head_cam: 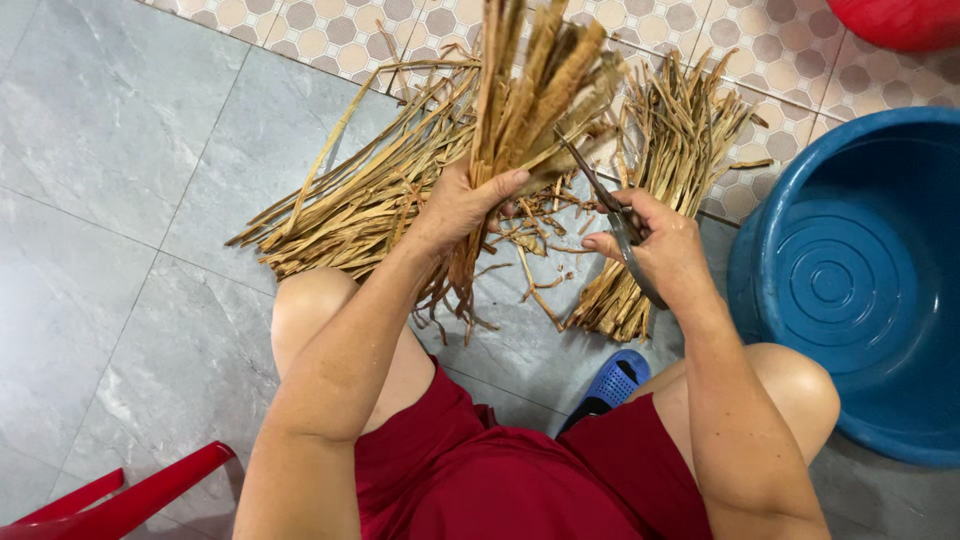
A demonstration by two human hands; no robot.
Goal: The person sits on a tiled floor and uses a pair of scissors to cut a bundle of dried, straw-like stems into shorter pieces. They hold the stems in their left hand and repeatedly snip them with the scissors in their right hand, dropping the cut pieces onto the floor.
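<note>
My left hand [462, 205] grips a thick bundle of dried tan plant strips [530, 90], held upright above the floor with its frayed lower ends hanging below my fist. My right hand [655, 245] holds a pair of metal scissors [605, 205], the blades pointing up and left at the bundle's right side. Short cut scraps [535, 250] lie on the tiles between my hands.
One pile of dried strips [350, 205] lies on the floor to the left, another [665, 150] to the right. A large blue plastic basin [860, 280] stands at right. A red stool edge [130, 500] is at lower left, a red object [900, 20] at top right, a blue sandal [615, 380] between my knees.
</note>
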